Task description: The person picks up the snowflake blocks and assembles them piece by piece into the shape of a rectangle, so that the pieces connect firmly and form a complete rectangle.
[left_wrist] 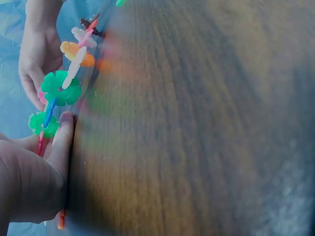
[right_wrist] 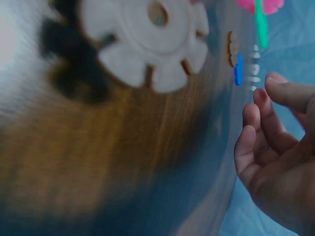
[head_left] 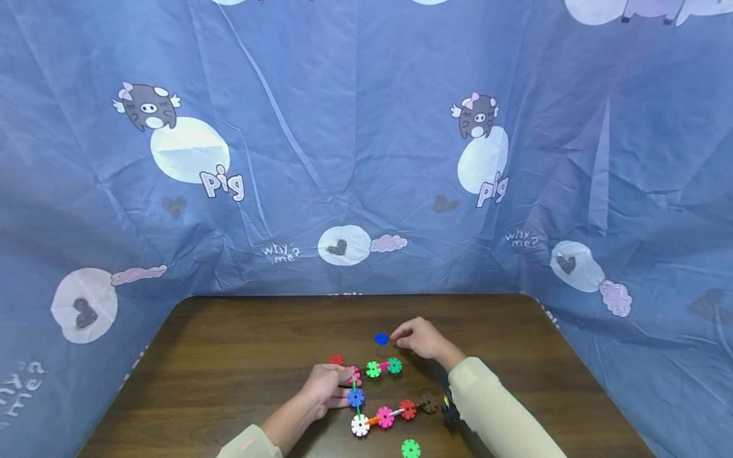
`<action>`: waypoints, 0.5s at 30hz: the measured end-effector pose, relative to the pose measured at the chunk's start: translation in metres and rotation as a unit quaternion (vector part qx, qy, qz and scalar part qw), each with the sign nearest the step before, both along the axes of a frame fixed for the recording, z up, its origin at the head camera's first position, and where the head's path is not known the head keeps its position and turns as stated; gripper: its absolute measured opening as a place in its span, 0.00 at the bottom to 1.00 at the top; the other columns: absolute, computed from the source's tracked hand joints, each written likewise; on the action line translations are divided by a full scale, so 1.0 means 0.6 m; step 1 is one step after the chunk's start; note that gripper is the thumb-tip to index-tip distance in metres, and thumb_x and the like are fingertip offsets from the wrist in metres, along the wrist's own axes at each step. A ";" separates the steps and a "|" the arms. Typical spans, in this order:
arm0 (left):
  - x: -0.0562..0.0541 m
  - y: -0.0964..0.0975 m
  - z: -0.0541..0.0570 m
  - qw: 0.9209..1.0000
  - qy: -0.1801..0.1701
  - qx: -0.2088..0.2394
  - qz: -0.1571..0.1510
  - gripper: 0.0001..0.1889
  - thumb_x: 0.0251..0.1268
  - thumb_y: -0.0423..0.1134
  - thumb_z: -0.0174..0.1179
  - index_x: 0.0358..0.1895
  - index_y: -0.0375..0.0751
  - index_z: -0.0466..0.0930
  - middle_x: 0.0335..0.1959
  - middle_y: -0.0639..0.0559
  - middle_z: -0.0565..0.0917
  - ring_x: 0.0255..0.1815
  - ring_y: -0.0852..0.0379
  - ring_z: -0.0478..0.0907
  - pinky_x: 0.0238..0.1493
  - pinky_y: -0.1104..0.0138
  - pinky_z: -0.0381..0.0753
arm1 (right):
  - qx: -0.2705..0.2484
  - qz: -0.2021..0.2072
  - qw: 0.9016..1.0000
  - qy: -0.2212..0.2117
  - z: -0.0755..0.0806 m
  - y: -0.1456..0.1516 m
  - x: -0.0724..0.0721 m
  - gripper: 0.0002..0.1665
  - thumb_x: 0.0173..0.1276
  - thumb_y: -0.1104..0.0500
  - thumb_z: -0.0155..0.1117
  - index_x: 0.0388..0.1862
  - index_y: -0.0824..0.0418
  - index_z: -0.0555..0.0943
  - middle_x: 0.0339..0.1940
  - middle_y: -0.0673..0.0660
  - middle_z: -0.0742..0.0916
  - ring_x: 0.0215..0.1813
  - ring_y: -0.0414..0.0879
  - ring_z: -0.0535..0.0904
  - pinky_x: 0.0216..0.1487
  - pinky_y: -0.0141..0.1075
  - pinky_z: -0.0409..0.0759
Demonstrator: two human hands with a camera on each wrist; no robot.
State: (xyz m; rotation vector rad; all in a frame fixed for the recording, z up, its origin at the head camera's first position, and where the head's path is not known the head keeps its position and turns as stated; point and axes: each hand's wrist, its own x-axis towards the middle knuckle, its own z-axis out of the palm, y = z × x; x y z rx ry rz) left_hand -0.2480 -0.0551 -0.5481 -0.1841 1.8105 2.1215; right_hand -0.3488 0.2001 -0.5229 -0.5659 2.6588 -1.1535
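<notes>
A chain of notched plastic snowflake discs stands in a bent line on the table in the head view. My left hand [head_left: 328, 389] pinches it at a pink disc [head_left: 354, 374], thumb on top and other fingers behind, by a blue disc [head_left: 356, 399]. In the left wrist view the green discs [left_wrist: 61, 88] of the chain rise beside the thumb. Beyond the chain, my right hand [head_left: 422, 337] has its fingertips right by a loose blue disc [head_left: 381, 339]. The right wrist view shows its fingers [right_wrist: 250, 140] loosely bent, with nothing between them.
A brown disc [head_left: 382, 350] lies next to the loose blue one, and a red disc [head_left: 336, 360] beyond the left hand. A green disc [head_left: 410, 448] lies at the front. Dark discs [head_left: 450, 410] sit beside the right sleeve. A blue printed cloth [head_left: 355, 159] surrounds the wooden table [head_left: 258, 331].
</notes>
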 end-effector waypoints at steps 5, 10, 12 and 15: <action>0.002 0.000 -0.001 1.000 0.002 0.000 -0.004 0.08 0.74 0.32 0.55 0.46 0.29 0.78 0.31 0.47 0.88 0.21 0.60 0.80 0.27 0.66 0.86 | 0.064 0.097 0.993 0.005 -0.002 -0.023 -0.013 0.13 0.66 0.71 0.67 0.46 0.58 0.90 0.41 0.52 0.89 0.39 0.41 0.80 0.37 0.35 0.81; 0.001 0.002 0.002 1.000 -0.001 -0.001 0.003 0.06 0.73 0.32 0.57 0.44 0.31 0.79 0.30 0.47 0.87 0.20 0.60 0.80 0.27 0.66 0.86 | 0.116 0.150 0.980 0.052 -0.006 -0.042 -0.018 0.20 0.63 0.72 0.68 0.51 0.57 0.89 0.30 0.49 0.85 0.26 0.37 0.69 0.30 0.31 0.72; 0.002 0.001 0.003 1.000 0.000 -0.001 0.004 0.05 0.73 0.31 0.57 0.43 0.31 0.79 0.30 0.47 0.88 0.20 0.60 0.80 0.26 0.66 0.86 | 0.134 0.151 0.977 0.074 -0.008 -0.047 -0.019 0.20 0.61 0.73 0.69 0.50 0.57 0.89 0.26 0.47 0.82 0.25 0.36 0.67 0.30 0.31 0.72; 0.002 -0.001 0.003 1.000 0.002 -0.005 0.004 0.06 0.74 0.31 0.56 0.44 0.31 0.79 0.31 0.47 0.88 0.20 0.60 0.80 0.26 0.67 0.86 | 0.158 0.143 0.972 0.098 -0.010 -0.053 -0.020 0.19 0.59 0.73 0.70 0.47 0.57 0.89 0.24 0.46 0.80 0.26 0.37 0.69 0.32 0.32 0.74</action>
